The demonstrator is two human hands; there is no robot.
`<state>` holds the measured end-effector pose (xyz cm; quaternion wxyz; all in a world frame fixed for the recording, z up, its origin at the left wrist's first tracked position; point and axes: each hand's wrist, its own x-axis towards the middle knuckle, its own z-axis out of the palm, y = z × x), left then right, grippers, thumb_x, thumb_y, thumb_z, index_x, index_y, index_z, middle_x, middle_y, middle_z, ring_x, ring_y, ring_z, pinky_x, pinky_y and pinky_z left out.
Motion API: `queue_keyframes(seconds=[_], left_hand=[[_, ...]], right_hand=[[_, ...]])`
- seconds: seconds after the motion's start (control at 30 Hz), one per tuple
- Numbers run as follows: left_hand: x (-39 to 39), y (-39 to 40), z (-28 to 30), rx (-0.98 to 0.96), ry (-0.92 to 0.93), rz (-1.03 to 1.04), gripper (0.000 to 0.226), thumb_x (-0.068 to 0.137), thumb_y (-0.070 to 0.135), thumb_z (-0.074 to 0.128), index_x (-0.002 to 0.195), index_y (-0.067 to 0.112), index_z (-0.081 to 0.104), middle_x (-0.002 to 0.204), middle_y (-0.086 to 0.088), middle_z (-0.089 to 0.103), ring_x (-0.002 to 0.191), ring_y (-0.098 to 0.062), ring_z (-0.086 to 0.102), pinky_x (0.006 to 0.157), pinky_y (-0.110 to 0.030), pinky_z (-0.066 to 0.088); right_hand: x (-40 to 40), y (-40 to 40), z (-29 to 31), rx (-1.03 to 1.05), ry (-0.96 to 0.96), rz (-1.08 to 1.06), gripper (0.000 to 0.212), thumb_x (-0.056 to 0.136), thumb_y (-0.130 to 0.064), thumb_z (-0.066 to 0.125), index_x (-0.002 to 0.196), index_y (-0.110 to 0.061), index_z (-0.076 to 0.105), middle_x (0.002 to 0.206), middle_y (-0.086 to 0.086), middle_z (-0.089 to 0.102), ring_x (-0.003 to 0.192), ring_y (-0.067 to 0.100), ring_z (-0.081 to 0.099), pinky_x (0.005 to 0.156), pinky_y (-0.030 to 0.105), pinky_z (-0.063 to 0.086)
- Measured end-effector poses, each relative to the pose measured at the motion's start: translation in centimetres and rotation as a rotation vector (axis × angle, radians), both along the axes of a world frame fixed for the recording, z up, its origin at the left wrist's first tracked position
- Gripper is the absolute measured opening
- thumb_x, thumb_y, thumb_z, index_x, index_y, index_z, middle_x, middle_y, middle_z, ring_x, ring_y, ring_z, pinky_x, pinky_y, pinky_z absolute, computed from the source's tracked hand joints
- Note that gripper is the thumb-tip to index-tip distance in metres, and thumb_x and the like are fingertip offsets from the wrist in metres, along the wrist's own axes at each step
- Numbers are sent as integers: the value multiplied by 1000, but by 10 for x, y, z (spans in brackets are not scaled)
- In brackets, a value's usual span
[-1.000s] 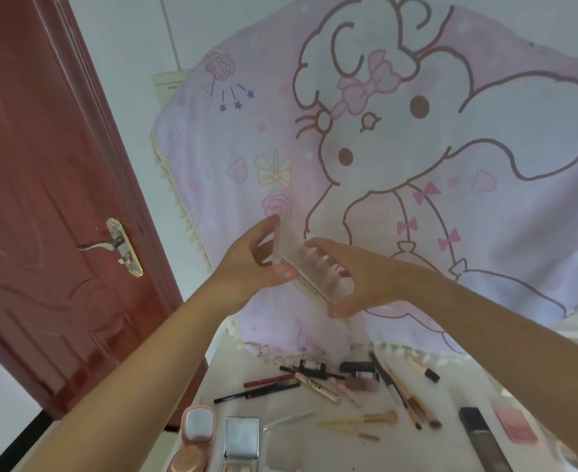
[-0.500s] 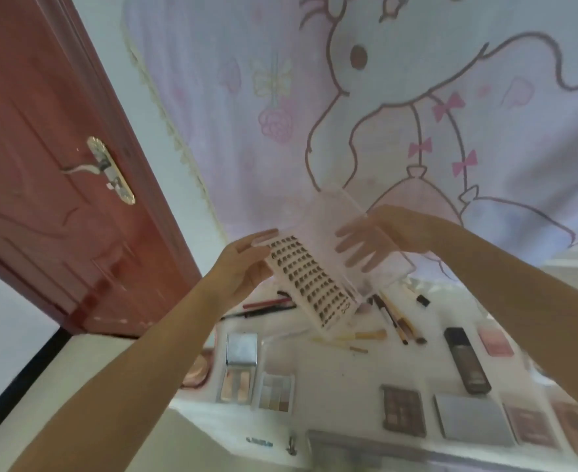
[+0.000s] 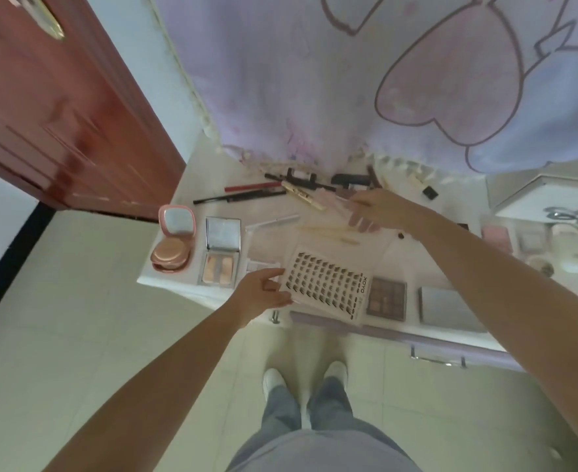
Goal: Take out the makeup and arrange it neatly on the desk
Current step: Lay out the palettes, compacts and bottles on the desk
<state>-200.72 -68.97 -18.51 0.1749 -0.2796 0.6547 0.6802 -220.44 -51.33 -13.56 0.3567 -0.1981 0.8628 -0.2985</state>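
Observation:
An open false-lash case, a white tray with rows of dark lash clusters and a clear lid folded back, lies low over the front of the white desk. My left hand pinches the tray's left edge between thumb and fingers. My right hand reaches over the far end of the clear lid, fingers fairly straight and touching it. Other makeup lies around: a round pink compact, a mirrored silver palette, a brown eyeshadow palette, a closed silver palette.
Pencils, liners and brushes lie along the desk's back under a hanging cartoon cloth. A red-brown door stands to the left. A white box and pink items sit at the right. A drawer handle sticks out below.
Both hands came down from chest height to the desk with the lash case. The case, shut a second ago, is now open and lies nearly flat.

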Motion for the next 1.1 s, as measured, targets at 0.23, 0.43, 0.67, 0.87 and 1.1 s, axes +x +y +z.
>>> queue_keyframes(seconds=[0.23, 0.43, 0.67, 0.87, 1.1], left_hand=[[22, 27, -28, -298, -92, -61, 67, 79, 1, 65, 138, 9, 34, 94, -13, 65, 78, -20, 62, 83, -30, 52], [23, 37, -37, -488, -47, -137, 59, 85, 2, 57, 138, 12, 33, 108, -15, 64, 83, -19, 60, 77, -23, 49], [22, 37, -41, -517, -27, -123, 55, 86, 3, 55, 137, 12, 36, 109, -14, 65, 81, -18, 61, 79, -25, 50], [22, 34, -38, -772, -68, -273, 52, 89, 24, 55, 137, 18, 36, 106, -8, 66, 98, -21, 62, 82, -25, 45], [16, 40, -28, -1128, 120, -431, 36, 93, 23, 43, 127, 12, 46, 125, -6, 53, 117, -21, 46, 92, -29, 44]], right_hand=[[2, -27, -35, -9, 106, 105, 26, 93, -21, 48, 112, -7, 60, 111, 11, 65, 64, 11, 56, 80, 29, 50], [-1, -37, -35, 138, 303, 174, 28, 95, -24, 43, 106, -9, 65, 97, 7, 63, 82, 14, 58, 94, 35, 43], [-6, -38, -53, 207, 421, 193, 37, 97, -15, 33, 132, -11, 45, 121, 16, 55, 115, 29, 50, 80, 28, 35], [2, -21, -55, 103, 420, 244, 58, 92, -8, 36, 145, -19, 17, 134, 18, 46, 110, 30, 52, 89, 36, 41], [60, 60, -51, 247, 432, 192, 43, 89, -24, 52, 130, -9, 46, 135, 10, 49, 125, 24, 43, 106, 36, 30]])
